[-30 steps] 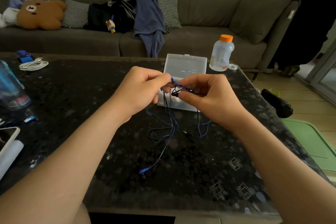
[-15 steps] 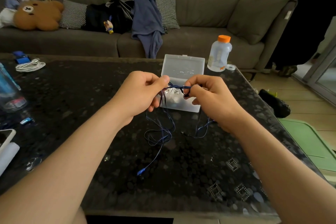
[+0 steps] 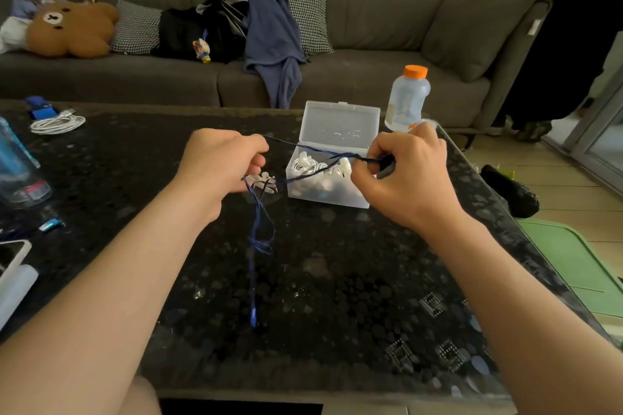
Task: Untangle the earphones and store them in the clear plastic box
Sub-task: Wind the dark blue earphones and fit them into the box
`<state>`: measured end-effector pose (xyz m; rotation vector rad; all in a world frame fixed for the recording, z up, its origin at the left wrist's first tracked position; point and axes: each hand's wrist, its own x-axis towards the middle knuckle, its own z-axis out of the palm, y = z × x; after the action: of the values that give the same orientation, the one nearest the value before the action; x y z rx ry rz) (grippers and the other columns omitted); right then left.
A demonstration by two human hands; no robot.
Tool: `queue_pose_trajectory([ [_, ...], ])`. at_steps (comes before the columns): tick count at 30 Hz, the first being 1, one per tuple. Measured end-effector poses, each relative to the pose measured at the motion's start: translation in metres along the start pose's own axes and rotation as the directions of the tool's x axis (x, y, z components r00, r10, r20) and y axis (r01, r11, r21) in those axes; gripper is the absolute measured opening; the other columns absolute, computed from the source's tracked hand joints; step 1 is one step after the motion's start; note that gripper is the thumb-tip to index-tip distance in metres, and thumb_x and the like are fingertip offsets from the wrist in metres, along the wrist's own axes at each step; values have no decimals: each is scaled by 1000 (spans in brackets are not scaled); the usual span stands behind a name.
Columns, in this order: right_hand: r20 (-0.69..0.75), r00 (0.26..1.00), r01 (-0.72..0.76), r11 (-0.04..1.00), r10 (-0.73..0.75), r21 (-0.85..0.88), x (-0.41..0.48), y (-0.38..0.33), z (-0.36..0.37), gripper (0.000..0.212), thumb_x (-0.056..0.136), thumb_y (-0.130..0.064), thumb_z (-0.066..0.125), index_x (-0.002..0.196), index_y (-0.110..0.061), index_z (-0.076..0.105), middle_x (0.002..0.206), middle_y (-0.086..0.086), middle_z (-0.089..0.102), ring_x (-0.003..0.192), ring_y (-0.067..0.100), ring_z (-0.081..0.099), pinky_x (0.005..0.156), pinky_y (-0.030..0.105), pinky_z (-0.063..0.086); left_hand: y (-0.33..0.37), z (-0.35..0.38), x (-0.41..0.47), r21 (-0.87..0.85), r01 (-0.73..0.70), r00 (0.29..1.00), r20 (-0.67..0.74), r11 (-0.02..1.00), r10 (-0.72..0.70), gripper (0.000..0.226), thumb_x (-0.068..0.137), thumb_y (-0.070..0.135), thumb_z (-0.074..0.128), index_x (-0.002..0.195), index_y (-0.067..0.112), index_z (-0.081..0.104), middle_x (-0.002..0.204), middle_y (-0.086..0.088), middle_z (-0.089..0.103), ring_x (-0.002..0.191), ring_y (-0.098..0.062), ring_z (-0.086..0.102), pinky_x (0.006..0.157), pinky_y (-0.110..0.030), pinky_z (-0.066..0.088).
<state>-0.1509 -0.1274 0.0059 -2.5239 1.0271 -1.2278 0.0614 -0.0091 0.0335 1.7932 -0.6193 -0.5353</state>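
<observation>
Dark, spotty surface (image 3: 337, 296) fills my view, with a gray sofa (image 3: 371, 27) behind it at 12 o'clock. At 10 o'clock lies a coiled white cable (image 3: 57, 123). My left hand (image 3: 219, 162) has its fingers curled tight on the blue earphones (image 3: 251, 273), and loose cord hangs down toward 6 o'clock. A tight line of cord runs over the open clear plastic box (image 3: 323, 195), which holds white earbuds (image 3: 320, 168), to my right hand (image 3: 408, 178), whose fingers pinch it. At 1 o'clock stands a bottle (image 3: 406, 98).
</observation>
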Motion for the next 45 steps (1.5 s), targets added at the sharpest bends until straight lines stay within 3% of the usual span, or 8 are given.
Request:
queue_pose_trajectory([
  [11,374,836,-106,787,402,-608,-2,0,-2,36,93,-43,58,69,-20,45,78,0,49,114,35,42,101,47,31,0,-5,8,-210,30,976,-204,977,-74,33,97,46,68,85,15,64,62,0,54,64,-18,57,81,-42,60],
  [15,391,749,-194,742,534,-642,-3,0,-8,30,95,-40,61,76,-23,45,113,10,64,131,42,48,113,51,29,-4,-8,14,-341,222,961,-80,914,-263,25,109,34,52,96,16,64,64,2,55,54,-11,48,84,-41,62],
  [21,367,776,-195,748,513,-634,-7,1,-3,32,92,-40,64,78,-20,44,99,8,57,126,42,50,110,50,30,-1,-5,6,-617,329,940,283,715,-189,45,113,39,33,130,11,63,111,-13,80,48,-9,34,48,-23,35],
  [26,422,687,-170,696,591,-698,-7,-1,-4,29,97,-53,61,101,-25,56,120,9,64,135,43,47,114,50,27,2,-2,5,-329,293,946,236,898,-223,66,107,65,33,122,11,67,99,-12,82,39,-7,25,38,-21,20],
  [31,393,695,-265,722,603,-639,-5,-3,-1,22,99,-43,57,93,-21,58,103,4,61,124,39,56,116,52,26,-5,4,2,263,98,995,-17,960,-97,63,105,67,43,97,15,78,75,-1,79,47,-10,50,87,-46,59],
  [33,429,649,-358,749,629,-557,-3,-2,-1,24,99,-40,57,84,-20,54,96,1,62,108,33,61,114,53,29,-13,7,8,314,114,993,-77,943,-95,48,109,51,46,97,14,75,76,0,73,56,-12,51,75,-43,58],
  [39,296,715,-388,711,634,-586,-4,14,-12,30,94,-41,71,97,-17,55,93,5,52,100,36,61,96,48,42,-11,-8,21,-543,339,935,108,768,-337,27,112,27,44,98,16,64,85,0,79,39,-6,28,38,-21,22],
  [45,284,682,-560,731,674,-390,4,27,-1,17,98,-22,69,95,-10,57,102,11,62,107,40,62,100,55,51,-9,2,13,-360,352,936,153,864,-317,46,112,58,28,144,35,52,109,-12,81,41,-6,22,34,-20,19],
])
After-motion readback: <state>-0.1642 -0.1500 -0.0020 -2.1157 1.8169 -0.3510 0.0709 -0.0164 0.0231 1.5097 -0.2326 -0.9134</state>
